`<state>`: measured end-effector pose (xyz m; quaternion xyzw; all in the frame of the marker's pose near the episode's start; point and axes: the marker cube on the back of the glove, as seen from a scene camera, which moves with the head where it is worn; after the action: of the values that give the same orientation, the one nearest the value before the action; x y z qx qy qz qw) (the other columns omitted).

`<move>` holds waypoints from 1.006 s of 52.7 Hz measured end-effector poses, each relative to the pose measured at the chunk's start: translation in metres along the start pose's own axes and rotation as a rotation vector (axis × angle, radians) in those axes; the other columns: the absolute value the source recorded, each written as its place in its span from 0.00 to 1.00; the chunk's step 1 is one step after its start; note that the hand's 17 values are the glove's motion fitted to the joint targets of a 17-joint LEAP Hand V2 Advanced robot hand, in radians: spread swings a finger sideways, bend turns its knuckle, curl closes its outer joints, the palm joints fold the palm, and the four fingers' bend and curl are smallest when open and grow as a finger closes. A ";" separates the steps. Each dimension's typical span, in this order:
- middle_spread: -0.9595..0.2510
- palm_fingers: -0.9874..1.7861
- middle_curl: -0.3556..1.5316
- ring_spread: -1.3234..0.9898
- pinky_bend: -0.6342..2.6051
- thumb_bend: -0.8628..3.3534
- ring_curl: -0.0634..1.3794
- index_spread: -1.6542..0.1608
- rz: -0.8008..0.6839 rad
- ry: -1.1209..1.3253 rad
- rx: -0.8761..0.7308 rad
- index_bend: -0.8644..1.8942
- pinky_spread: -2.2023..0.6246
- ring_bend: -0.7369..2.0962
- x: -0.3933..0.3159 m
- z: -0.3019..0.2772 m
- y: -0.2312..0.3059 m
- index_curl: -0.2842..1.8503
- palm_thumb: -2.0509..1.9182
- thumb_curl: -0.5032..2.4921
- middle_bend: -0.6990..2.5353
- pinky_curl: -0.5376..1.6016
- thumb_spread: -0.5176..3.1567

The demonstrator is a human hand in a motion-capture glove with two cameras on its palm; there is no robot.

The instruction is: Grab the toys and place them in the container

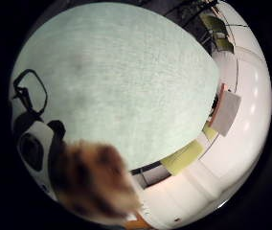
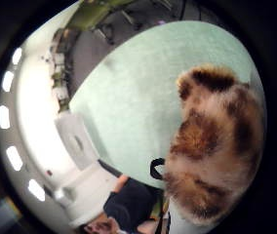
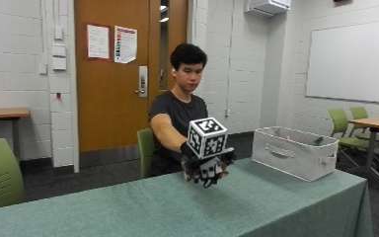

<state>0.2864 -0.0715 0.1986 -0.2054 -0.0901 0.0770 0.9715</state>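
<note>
Gripping a furry toy [image 2: 211,146], the right hand [image 3: 206,168] hangs above the table [image 3: 255,207].

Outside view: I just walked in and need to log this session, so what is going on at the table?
A person seated behind the green-clothed table holds a brown-and-cream furry plush toy in the black-gloved right hand, raised above the cloth. The white fabric container with handles stands further along the table, apart from the hand. The toy has not reached it yet.
</note>
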 end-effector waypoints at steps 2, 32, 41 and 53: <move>0.50 0.81 0.52 0.41 0.41 0.24 0.38 0.72 -0.015 0.002 0.017 0.42 0.61 0.70 -0.011 -0.014 0.007 0.46 0.66 0.40 0.50 0.43 0.34; 0.53 0.79 0.54 0.42 0.42 0.22 0.39 0.73 -0.541 0.152 0.374 0.43 0.61 0.71 -0.301 -0.179 0.142 0.54 0.67 0.46 0.52 0.43 0.33; 0.53 0.79 0.54 0.42 0.42 0.22 0.39 0.72 -0.626 0.146 0.457 0.43 0.61 0.71 -0.416 -0.186 0.173 0.55 0.67 0.48 0.52 0.43 0.33; 0.53 0.79 0.53 0.42 0.42 0.21 0.38 0.72 -0.669 0.067 0.413 0.42 0.61 0.71 -0.562 -0.139 0.197 0.57 0.67 0.49 0.52 0.42 0.33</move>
<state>-0.2531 -0.0519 -0.0885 0.0328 -0.1031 -0.2341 0.9662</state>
